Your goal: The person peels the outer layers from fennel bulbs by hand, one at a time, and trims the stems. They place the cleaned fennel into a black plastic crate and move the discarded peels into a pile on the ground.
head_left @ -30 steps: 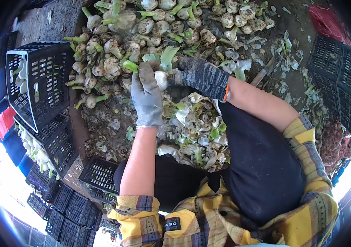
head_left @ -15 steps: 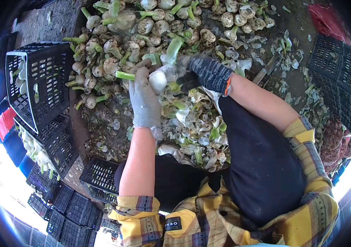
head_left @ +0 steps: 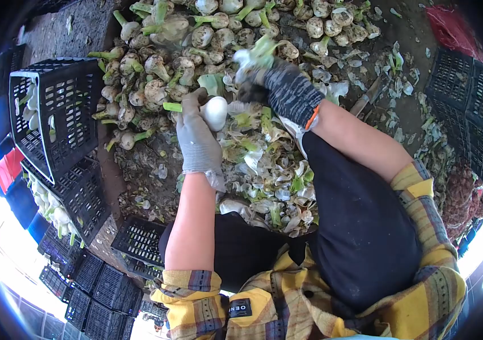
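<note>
My left hand [head_left: 197,133], in a pale grey glove, is closed around a peeled white garlic bulb [head_left: 214,113]. The bulb's short cut green stem pokes out to the left past my fingers. Just to the right, my right hand [head_left: 289,93], in a dark patterned glove, grips a strip of green-and-white garlic skin [head_left: 257,54], smeared by motion. The strip is apart from the bulb. Beyond both hands lies a heap of unpeeled, soil-marked garlic bulbs [head_left: 155,92]. Loose peelings [head_left: 252,158] cover the ground between my legs.
On the left, a black plastic crate [head_left: 68,113] holding white bulbs stands on another crate [head_left: 82,195]. More black crates [head_left: 105,283] are stacked at lower left. Dark crates [head_left: 460,85] and a red net sack [head_left: 462,195] line the right side. A knife-like tool [head_left: 361,103] lies right of my hand.
My right hand has pulled away from the bulb, slightly up and left, with the skin strip swinging upward. My left hand keeps the bulb almost in place.
</note>
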The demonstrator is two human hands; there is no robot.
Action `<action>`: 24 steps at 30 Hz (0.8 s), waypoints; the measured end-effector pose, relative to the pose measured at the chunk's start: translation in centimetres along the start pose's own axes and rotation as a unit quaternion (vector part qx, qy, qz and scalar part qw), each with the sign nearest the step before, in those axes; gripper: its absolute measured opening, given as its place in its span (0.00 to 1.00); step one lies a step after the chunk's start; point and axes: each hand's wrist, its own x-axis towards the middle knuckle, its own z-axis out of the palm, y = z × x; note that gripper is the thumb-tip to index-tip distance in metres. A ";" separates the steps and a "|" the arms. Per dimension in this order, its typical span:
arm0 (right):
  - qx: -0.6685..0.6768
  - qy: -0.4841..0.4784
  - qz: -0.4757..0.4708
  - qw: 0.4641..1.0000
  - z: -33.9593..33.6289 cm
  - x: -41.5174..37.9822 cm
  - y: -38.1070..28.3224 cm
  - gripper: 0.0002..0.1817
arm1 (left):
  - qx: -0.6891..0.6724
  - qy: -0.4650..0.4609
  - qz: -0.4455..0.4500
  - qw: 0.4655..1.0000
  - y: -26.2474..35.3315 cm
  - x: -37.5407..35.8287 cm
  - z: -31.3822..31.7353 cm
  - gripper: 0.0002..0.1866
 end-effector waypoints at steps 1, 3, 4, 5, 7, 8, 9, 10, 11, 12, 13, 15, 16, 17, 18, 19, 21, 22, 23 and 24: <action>-0.030 0.039 -0.023 0.999 -0.4 0.5 0.2 0.10 | -0.034 -0.003 -0.016 0.999 0.1 0.0 -0.1 0.20; -0.331 -0.029 -0.108 0.937 -0.9 0.6 -0.1 0.13 | -0.100 -0.010 -0.047 0.994 0.4 0.0 -0.3 0.19; -0.527 -0.093 -0.142 0.833 -1.4 0.4 -0.3 0.14 | -0.120 -0.008 -0.041 0.992 -0.4 1.0 -1.1 0.18; -0.695 -0.150 -0.170 0.682 -1.6 0.4 -0.6 0.15 | -0.129 -0.006 -0.039 0.991 -0.5 1.1 -1.5 0.18; -0.681 -0.187 -0.218 0.674 -1.3 -1.7 0.0 0.16 | -0.150 -0.013 -0.038 0.988 -0.4 1.1 -1.4 0.18; -0.703 -0.191 -0.158 0.667 -2.3 -1.1 0.5 0.16 | -0.175 -0.010 -0.064 0.982 0.1 0.6 -1.1 0.18; -0.721 -0.196 -0.098 0.658 -3.1 -0.3 1.4 0.16 | -0.155 -0.004 -0.049 0.987 0.4 0.3 -0.7 0.19; -0.734 -0.200 -0.038 0.647 -4.1 0.3 2.2 0.18 | -0.133 0.004 -0.034 0.991 0.6 0.0 -0.3 0.20; -0.742 -0.135 -0.111 0.647 -3.7 0.0 1.8 0.18 | -0.111 0.012 -0.018 0.994 0.9 -0.6 -0.1 0.21; -0.744 -0.067 -0.186 0.638 -2.9 -0.8 1.0 0.19 | -0.019 -0.006 0.034 0.999 1.4 -1.4 0.1 0.22; -0.739 0.003 -0.260 0.622 -2.3 -1.3 0.4 0.20 | 0.070 -0.015 0.089 0.993 2.0 -2.3 0.4 0.23; -0.485 -0.065 -0.058 0.870 -0.8 -1.9 -1.1 0.30 | 0.167 -0.025 0.151 0.974 2.0 -2.0 1.0 0.24; -0.254 -0.088 0.103 0.958 0.5 -3.0 -2.7 0.32 | 0.099 -0.043 0.104 0.989 2.1 -2.6 1.8 0.26; -0.003 -0.107 0.250 0.962 1.6 -3.8 -4.0 0.34 | 0.078 -0.048 0.115 0.989 1.7 -3.0 2.3 0.26; -0.174 -0.184 0.088 0.963 2.0 -3.6 -3.8 0.34 | 0.106 -0.073 0.116 0.985 1.0 -3.1 2.4 0.26; -0.303 -0.242 -0.050 0.920 0.9 -2.5 -1.8 0.34 | 0.135 -0.096 0.117 0.979 0.1 -3.0 2.3 0.26; -0.283 -0.247 -0.104 0.921 0.2 -1.8 -1.0 0.30 | 0.238 -0.143 0.241 0.930 -1.1 -2.6 1.8 0.26; -0.136 -0.214 -0.019 0.967 0.5 -2.3 -2.0 0.25 | 0.266 -0.155 0.295 0.905 -1.2 -2.5 1.7 0.28; -0.106 -0.186 0.006 0.977 0.0 -1.4 -2.1 0.22 | 0.289 -0.164 0.349 0.876 -1.4 -2.4 1.6 0.30; -0.075 -0.157 0.029 0.984 -0.1 -0.6 -2.4 0.20 | 0.176 -0.209 0.277 0.921 -0.7 -3.0 1.7 0.31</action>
